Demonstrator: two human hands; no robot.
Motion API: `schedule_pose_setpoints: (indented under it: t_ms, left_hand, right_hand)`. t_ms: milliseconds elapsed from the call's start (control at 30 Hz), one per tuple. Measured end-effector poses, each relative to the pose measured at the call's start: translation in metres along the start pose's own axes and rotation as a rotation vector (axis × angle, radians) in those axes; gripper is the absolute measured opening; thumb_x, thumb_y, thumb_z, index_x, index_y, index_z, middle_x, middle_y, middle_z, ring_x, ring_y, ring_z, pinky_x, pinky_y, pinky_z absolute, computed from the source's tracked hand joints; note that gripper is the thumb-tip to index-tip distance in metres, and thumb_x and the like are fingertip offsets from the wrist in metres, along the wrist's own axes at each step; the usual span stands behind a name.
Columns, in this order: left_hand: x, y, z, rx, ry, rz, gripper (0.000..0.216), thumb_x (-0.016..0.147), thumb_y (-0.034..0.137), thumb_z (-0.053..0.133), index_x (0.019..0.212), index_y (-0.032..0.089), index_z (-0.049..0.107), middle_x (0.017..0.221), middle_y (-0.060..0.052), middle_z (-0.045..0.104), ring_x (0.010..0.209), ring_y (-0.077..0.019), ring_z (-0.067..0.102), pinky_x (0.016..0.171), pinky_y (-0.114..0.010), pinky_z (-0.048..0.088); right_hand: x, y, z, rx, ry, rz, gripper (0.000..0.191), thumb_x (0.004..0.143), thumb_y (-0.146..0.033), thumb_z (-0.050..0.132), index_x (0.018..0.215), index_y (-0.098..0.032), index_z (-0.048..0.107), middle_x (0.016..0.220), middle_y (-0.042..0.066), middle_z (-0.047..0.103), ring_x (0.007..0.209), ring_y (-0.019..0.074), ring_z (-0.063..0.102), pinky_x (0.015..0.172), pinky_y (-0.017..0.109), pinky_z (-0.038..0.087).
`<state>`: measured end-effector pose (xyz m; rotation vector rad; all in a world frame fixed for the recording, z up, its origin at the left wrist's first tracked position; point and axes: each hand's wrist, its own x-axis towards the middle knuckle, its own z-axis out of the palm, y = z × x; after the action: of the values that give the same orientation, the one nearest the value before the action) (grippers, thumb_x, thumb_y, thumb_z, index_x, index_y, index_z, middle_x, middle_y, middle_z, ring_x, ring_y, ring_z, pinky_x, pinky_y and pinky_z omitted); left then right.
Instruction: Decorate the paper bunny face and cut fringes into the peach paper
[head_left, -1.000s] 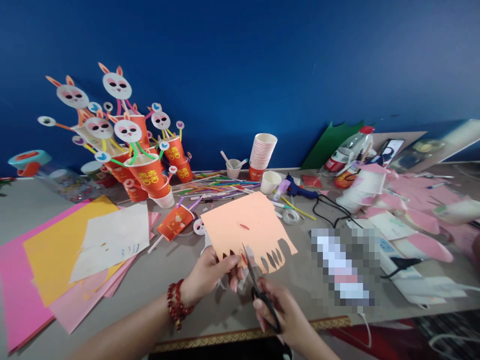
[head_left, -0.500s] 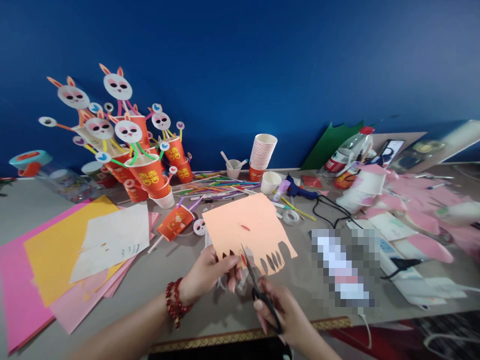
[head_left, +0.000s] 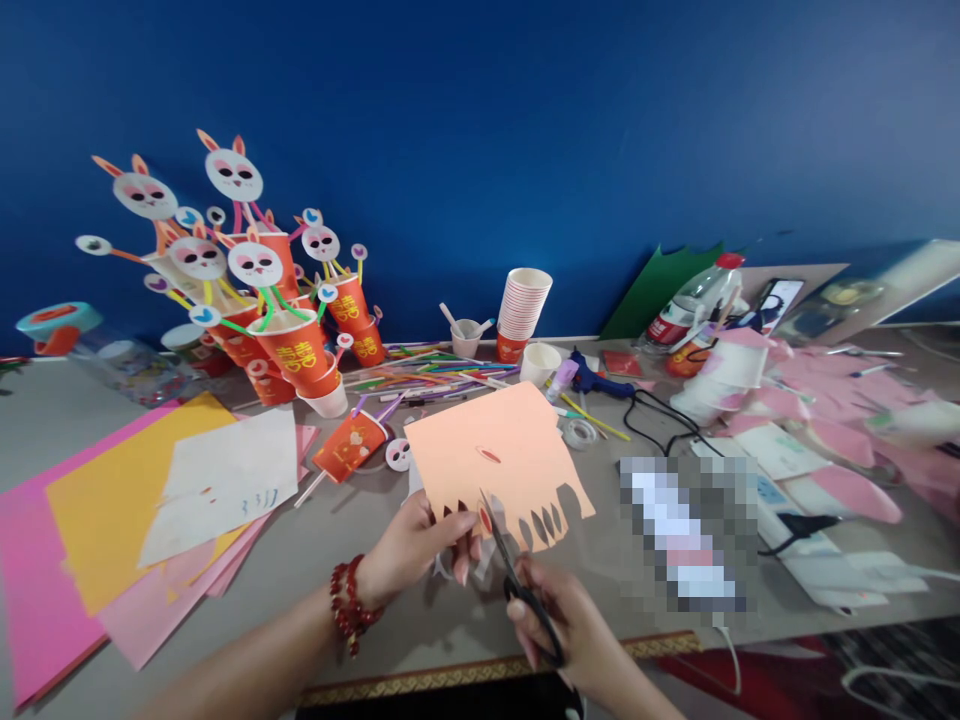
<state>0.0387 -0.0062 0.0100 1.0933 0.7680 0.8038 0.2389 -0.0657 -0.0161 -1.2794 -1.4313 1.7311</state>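
1. The left hand [head_left: 414, 548] pinches a peach, ragged-edged paper sheet [head_left: 487, 422] — above the grey worktop [head_left: 442, 632], toward its front edge.
2. The right hand [head_left: 568, 612] grips black-handled metal scissors [head_left: 511, 574], blades at the sheet.

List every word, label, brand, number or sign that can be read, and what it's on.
"囍", gold, on the front red cup and the right-hand rabbit cup.
"3337", perhaps: blue handwriting on the white sheet.
Bottle label, phone screen, pixelated object: unreadable.
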Motion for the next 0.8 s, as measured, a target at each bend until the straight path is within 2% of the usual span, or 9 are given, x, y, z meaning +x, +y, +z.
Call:
schedule_pose_setpoints:
  t_ms: [267, 800]
  left_hand:
    - [0.0013, -0.0021, -0.0034, 0.004, -0.024, -0.004, 0.039, 0.089, 0.045, 0.061, 0.072, 0.01, 0.064, 0.064, -0.005, 0.065, 0.042, -0.0086, 0.057, 0.043, -0.017, 0.042]
    - [0.0018, -0.0034, -0.0051, -0.025, -0.033, -0.028, 0.037, 0.087, 0.044, 0.064, 0.072, 0.01, 0.065, 0.061, -0.005, 0.065, 0.039, -0.0081, 0.055, 0.04, -0.017, 0.042]
  right_hand:
    - [-0.0004, 0.0027, -0.0031, 0.023, -0.013, 0.012, 0.059, 0.073, -0.077, 0.06, 0.071, -0.024, 0.035, 0.045, -0.01, 0.037, 0.035, 0.0065, 0.038, 0.039, 0.02, 0.031]
    - [-0.0008, -0.0003, -0.0063, 0.02, -0.027, 0.018, 0.059, 0.073, -0.077, 0.06, 0.068, -0.024, 0.036, 0.044, -0.01, 0.037, 0.035, 0.0065, 0.037, 0.038, 0.021, 0.032]
